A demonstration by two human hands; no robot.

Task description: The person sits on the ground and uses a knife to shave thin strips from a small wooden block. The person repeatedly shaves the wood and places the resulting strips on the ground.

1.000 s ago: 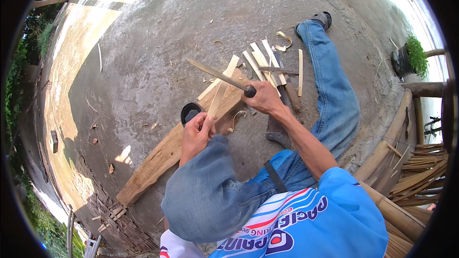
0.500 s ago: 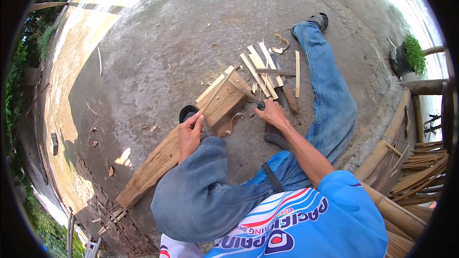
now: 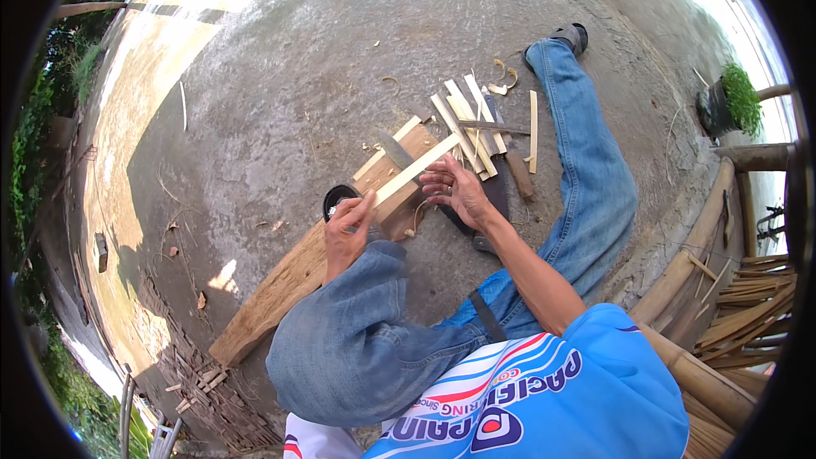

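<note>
My left hand (image 3: 347, 234) pinches the near end of a flat pale wooden strip (image 3: 408, 177), which slants up to the right over a long wooden beam (image 3: 276, 293). Close to that strip, my right hand (image 3: 459, 194) has its fingers stretched out and apart, holding nothing. A knife (image 3: 396, 151) lies across the beam, its blade passing under the strip and its dark handle below my right hand. Another pale strip (image 3: 371, 167) rests along the beam's far edge. Beyond my right hand, several pale strips (image 3: 470, 123) lie in a loose pile, with a dark blade (image 3: 493, 127) across them.
A wooden handle (image 3: 519, 176) lies on the ground beside the pile. One separate strip (image 3: 534, 132) is next to my outstretched right leg (image 3: 586, 136). Curled shavings (image 3: 507, 76) dot the concrete. Bundled sticks (image 3: 752, 302) and a potted plant (image 3: 735, 102) stand at the right.
My right hand has let go of the knife, which now lies on the beam. The strip in my left hand has turned its broad pale face up.
</note>
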